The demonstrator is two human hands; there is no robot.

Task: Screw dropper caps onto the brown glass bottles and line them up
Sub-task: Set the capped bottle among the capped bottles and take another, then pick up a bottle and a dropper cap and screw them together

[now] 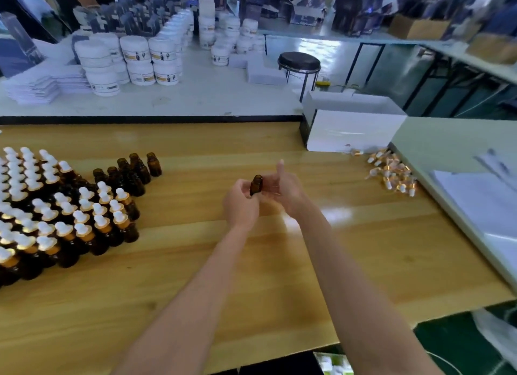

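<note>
Pale wooden planks are making up the counter [279, 262], and behind it a white bench is carrying stacks of white jars [134, 58] in the upper left of the frame. At the left edge, the capped bottles [56, 220] are standing in tight diagonal rows, each wearing a white bulb over a gold collar. They are running out of the frame, so they are numbering several dozen at least, and no exact count is possible. Just to their right, the uncapped bottles [131, 173] are waiting in a short cluster, roughly eight as far as the packing lets one count. In the centre, the left hand [240, 204] is curling its fingers around one bare bottle [256, 185], holding it upright above the counter with the neck showing and no cap on it. The right hand [285, 191] is hovering just beside that bottle with its thumb raised. Its fingers are blurring, so whether it is pinching a cap cannot be told. Further right, one black stool [298, 62] and one white box [352, 132] are sitting at the far edge, and the loose dropper caps [391, 176], perhaps twenty, are lying heaped in the right of the frame. Judging by this, most of the job is looking done, with about nine bottles remaining to cap and line up.
</note>
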